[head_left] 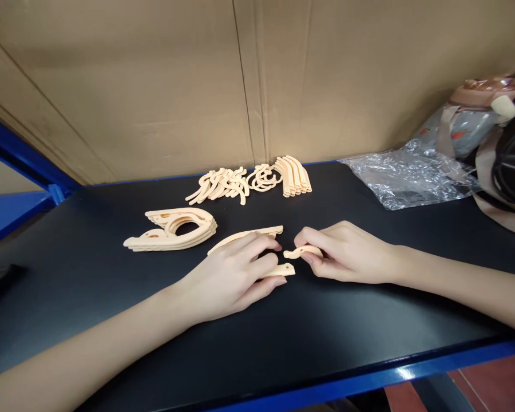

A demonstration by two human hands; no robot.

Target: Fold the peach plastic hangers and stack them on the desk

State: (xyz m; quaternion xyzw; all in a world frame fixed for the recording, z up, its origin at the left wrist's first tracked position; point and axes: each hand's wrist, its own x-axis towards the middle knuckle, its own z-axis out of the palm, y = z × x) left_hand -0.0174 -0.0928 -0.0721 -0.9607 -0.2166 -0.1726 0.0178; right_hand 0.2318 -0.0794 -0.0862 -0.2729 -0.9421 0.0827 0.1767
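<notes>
My left hand (pixel 234 272) is closed around a beige plastic piece (pixel 286 269) that looks like a folding hanger arm, its holed end poking out past my fingers. Under and behind the same hand lies another long curved beige piece (pixel 226 238); whether the two are joined is hidden. Between thumb and fingertips, my right hand (pixel 347 252) pinches a small wavy beige hook piece (pixel 297 252). Its free tip points left, close to the left hand's piece but apart from it. To the left is a stack of folded beige hangers (pixel 171 244).
Along the back of the black tabletop (pixel 326 343) lie a heap of curved hook pieces (pixel 217 186), several ring-like pieces (pixel 264 178) and a row of arm pieces (pixel 292 174). Clear plastic film (pixel 395 177), a bottle (pixel 472 126) and a black bag (pixel 512 160) are at right. Cardboard (pixel 154 86) stands behind.
</notes>
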